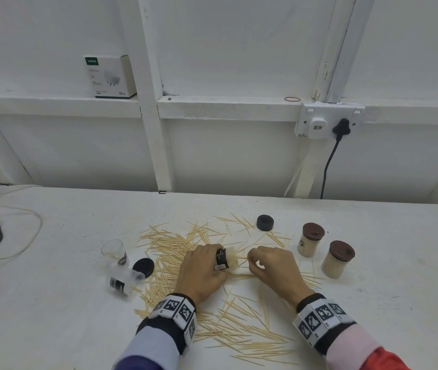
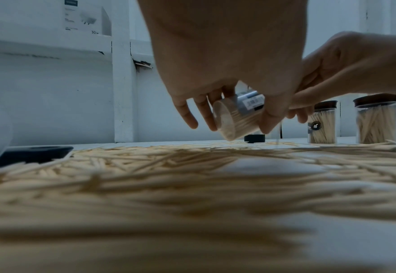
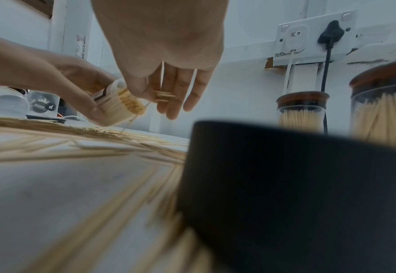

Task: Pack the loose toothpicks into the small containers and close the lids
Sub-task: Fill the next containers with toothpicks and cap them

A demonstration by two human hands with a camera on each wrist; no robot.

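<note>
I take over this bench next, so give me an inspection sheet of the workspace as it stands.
Surface: white table, loose toothpicks scattered widely.
Job's things: two filled jars, brown lids on; two empty containers, one tipped; two black lids off.
Clutter: white box on ledge.
Grippers: left hand grips tilted full container; right hand pinches toothpicks.
Cables: black plug lead; loops far left.
Surroundings: white panelled wall, socket.

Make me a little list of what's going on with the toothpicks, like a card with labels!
left hand: holds a tilted, nearly full jar
right hand: pinches a few toothpicks at the jar's mouth
closed jars: two, brown lids
empty jars: two
loose lids: two black
table: many loose toothpicks
</note>
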